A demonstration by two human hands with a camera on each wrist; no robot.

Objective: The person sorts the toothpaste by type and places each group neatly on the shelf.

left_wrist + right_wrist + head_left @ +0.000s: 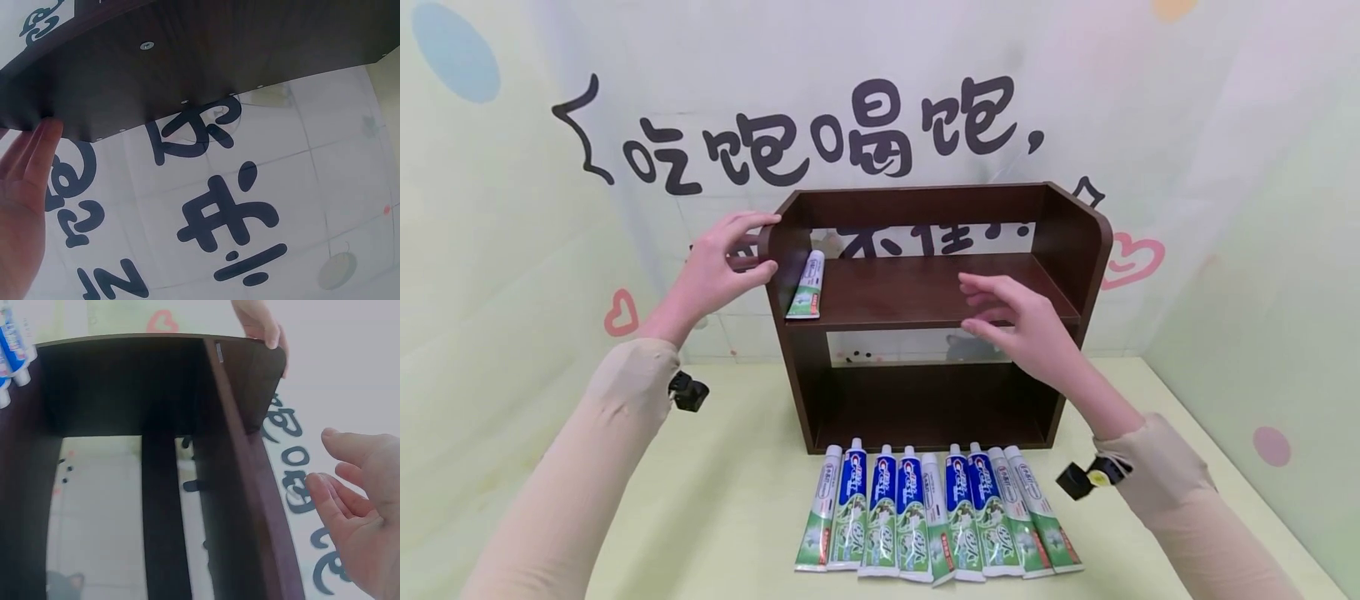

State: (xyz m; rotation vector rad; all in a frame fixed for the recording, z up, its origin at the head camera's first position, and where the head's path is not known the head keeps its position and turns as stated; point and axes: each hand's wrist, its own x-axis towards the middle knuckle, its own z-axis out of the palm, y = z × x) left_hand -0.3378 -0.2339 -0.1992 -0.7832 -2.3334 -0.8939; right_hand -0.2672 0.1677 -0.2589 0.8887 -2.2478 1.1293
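Observation:
A dark brown two-tier shelf (917, 312) stands on the table. My left hand (718, 262) holds the top front part of its left side panel, fingers and thumb at the panel's edges; in the left wrist view the fingers (44, 150) lie along the panel's outer side. My right hand (1018, 325) hovers in front of the upper tier, fingers loosely bent, thumb apart and nothing between them. One white and green toothpaste tube (807, 287) stands cap up on the upper tier, against the left wall.
In front of the shelf several toothpaste tubes lie side by side, caps toward it: blue and green ones (883, 508) among white and green ones (820, 508). A wall (700, 67) with black lettering rises behind the pale yellow table (715, 467).

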